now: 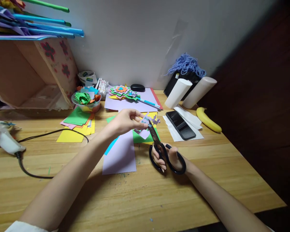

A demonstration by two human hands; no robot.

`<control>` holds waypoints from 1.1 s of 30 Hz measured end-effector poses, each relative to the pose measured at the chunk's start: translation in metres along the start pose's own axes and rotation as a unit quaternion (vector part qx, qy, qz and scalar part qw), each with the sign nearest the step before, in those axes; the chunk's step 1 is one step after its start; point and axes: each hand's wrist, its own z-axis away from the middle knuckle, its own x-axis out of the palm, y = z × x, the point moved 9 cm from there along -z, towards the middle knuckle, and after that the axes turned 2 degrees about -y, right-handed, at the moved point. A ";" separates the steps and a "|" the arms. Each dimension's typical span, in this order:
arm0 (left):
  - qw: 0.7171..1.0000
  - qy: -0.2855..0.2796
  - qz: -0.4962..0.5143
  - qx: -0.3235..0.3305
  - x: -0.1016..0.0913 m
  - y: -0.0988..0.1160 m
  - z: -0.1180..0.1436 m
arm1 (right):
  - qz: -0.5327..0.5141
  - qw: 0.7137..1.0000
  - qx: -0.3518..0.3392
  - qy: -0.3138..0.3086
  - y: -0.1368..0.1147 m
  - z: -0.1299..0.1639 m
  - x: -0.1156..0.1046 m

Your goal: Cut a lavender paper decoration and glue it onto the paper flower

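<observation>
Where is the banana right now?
The banana lies on the wooden desk at the far right of the head view, just right of the phone on white paper and in front of two white rolls.

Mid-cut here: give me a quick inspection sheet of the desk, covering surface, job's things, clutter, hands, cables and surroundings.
Surface: wooden desk, near half bare.
Job's things: black scissors, blades at a small lilac paper cutout; lilac sheet flat beneath.
Clutter: coloured paper stack, bowl of scraps, finished cutouts, phone, banana, two white rolls, blue yarn.
Hands: left hand pinches the cutout; right hand is in the scissor handles.
Cables: black cord runs from the glue gun across the left side.
Surroundings: white wall, cardboard box at left.
</observation>
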 end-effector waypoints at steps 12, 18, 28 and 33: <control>1.000 0.013 0.007 -0.003 0.001 -0.002 0.000 | 0.004 1.000 0.000 0.000 -0.006 -0.001 0.000; 1.000 0.008 0.000 -0.011 0.000 0.000 0.002 | 0.019 1.000 0.012 0.000 -0.008 -0.001 0.000; 1.000 -0.002 -0.018 -0.002 -0.004 0.002 0.002 | 0.016 1.000 0.017 0.011 -0.012 -0.001 0.000; 0.999 0.005 -0.040 0.010 -0.008 0.005 0.003 | 0.025 0.999 0.017 0.013 -0.013 0.001 0.001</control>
